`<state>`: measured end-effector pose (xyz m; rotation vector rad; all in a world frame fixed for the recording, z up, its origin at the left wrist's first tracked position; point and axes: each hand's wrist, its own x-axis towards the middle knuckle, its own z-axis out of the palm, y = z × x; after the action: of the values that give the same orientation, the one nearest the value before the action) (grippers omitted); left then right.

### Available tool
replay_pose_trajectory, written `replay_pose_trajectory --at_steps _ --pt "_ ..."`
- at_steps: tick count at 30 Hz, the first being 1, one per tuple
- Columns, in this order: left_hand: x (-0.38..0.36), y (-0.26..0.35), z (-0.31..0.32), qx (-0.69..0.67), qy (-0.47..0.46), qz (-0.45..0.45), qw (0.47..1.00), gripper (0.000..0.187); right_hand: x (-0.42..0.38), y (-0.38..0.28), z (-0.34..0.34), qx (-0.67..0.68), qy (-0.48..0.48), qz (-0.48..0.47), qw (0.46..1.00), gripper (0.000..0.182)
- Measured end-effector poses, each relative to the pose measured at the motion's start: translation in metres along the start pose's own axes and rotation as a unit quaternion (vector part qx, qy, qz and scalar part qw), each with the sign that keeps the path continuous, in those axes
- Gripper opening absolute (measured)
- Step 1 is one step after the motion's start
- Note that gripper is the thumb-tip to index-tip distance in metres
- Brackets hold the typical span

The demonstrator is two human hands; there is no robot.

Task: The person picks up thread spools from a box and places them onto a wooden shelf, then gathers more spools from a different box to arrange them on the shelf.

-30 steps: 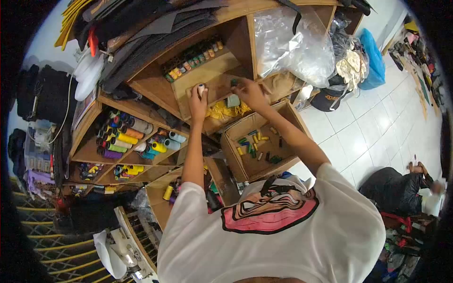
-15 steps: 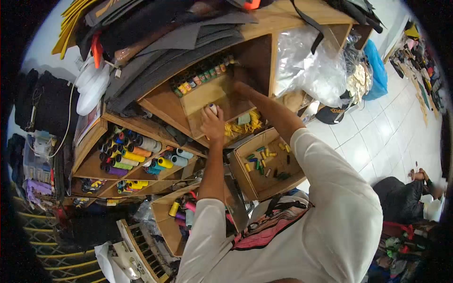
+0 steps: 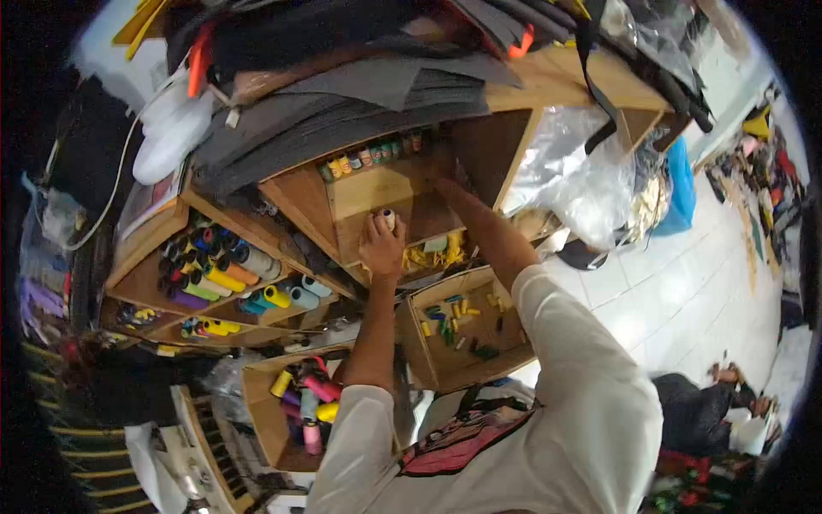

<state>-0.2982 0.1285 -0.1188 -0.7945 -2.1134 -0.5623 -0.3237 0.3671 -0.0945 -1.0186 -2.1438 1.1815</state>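
My left hand (image 3: 382, 246) is closed around a small white thread spool (image 3: 390, 218) at the front of an open wooden shelf compartment (image 3: 342, 236). Deeper inside the same compartment is my right hand (image 3: 443, 163), in shadow, near the right end of a row of small thread spools (image 3: 365, 156). Its fingers are too dark to make out. The row stands along the back, with yellow, orange, grey and green spools in it. Yellow tangled material (image 3: 437, 254) lies below the compartment's front edge.
A cardboard box (image 3: 437, 368) with scattered small spools is below my arms. Another box (image 3: 261, 411) holds larger cones. Thread cones (image 3: 224, 274) fill the left shelves. Dark fabric sheets (image 3: 342, 103) lie on top; plastic bags (image 3: 574, 171) fill the right compartment. A person (image 3: 702, 407) is at far right.
The camera view has shifted, so the shelf sits lower and the boxes further left. My left hand keeps the spool at the compartment front; my right hand stays inside near the row.
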Motion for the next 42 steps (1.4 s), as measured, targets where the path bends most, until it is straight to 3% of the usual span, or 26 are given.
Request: replay_pose_trajectory --at_steps 1,2,5,9,12,14,17,18,21,25,26,29,31,33,37,39,42 --pt "-0.001 -0.001 0.001 0.002 0.005 -0.003 1.0 0.034 0.001 -0.004 0.0 0.0 -0.005 0.007 1.0 0.024" --pt "-0.017 -0.007 0.021 -0.019 -0.048 -0.035 0.998 0.035 0.0 -0.006 -0.001 0.0 -0.011 0.014 1.0 0.024" --pt "-0.025 -0.011 0.039 -0.044 -0.014 -0.036 0.998 0.038 -0.002 -0.013 -0.005 -0.008 -0.023 0.038 0.999 0.023" --pt "-0.025 -0.006 0.033 -0.086 -0.132 -0.072 0.985 0.043 -0.019 -0.021 -0.012 0.006 -0.016 0.065 0.998 0.022" --pt "-0.021 -0.005 0.024 -0.176 -0.194 -0.11 0.959 0.044 -0.043 -0.009 -0.007 0.139 0.04 -0.061 0.988 0.023" --pt "-0.016 -0.003 0.021 -0.175 -0.103 -0.084 0.976 0.041 -0.054 -0.012 -0.016 0.121 -0.017 -0.195 0.973 0.026" --pt "-0.022 -0.007 0.042 -0.145 -0.014 -0.058 0.988 0.036 -0.083 -0.051 -0.044 -0.064 -0.276 -0.224 0.932 0.032" --pt "-0.021 -0.006 0.038 -0.142 -0.048 -0.07 0.986 0.036 -0.092 -0.064 -0.05 -0.047 -0.394 -0.272 0.877 0.035" --pt "-0.011 -0.005 0.007 -0.118 -0.092 -0.056 0.987 0.037 -0.097 -0.059 -0.042 -0.133 -0.448 -0.363 0.806 0.035" --pt "-0.01 -0.005 0.028 -0.1 -0.046 -0.047 0.993 0.04 -0.099 -0.078 -0.043 -0.267 -0.392 -0.378 0.795 0.035" --pt "-0.011 -0.005 0.027 -0.104 -0.061 -0.056 0.991 0.04 -0.105 -0.092 -0.051 -0.268 -0.37 -0.318 0.831 0.033" --pt "0.001 -0.003 -0.005 -0.09 -0.079 -0.067 0.991 0.04 -0.066 -0.103 -0.069 -0.326 -0.246 -0.298 0.863 0.045" --pt "-0.001 -0.003 -0.002 -0.046 -0.055 -0.045 0.996 0.04 -0.061 -0.129 -0.084 -0.425 -0.197 -0.214 0.857 0.048" --pt "-0.004 -0.002 0.009 -0.092 -0.072 -0.064 0.991 0.038 -0.057 -0.151 -0.095 -0.509 -0.159 -0.137 0.835 0.05" --pt "-0.009 -0.002 0.015 -0.095 -0.002 -0.055 0.994 0.033 -0.037 -0.149 -0.098 -0.533 -0.155 -0.134 0.821 0.049" --pt "-0.009 -0.002 0.012 -0.078 -0.068 -0.055 0.993 0.029 -0.025 -0.147 -0.097 -0.534 -0.154 -0.144 0.818 0.048" --pt "-0.011 0.0 0.013 -0.062 -0.067 -0.054 0.994 0.026 -0.011 -0.14 -0.093 -0.537 -0.151 -0.154 0.816 0.047"
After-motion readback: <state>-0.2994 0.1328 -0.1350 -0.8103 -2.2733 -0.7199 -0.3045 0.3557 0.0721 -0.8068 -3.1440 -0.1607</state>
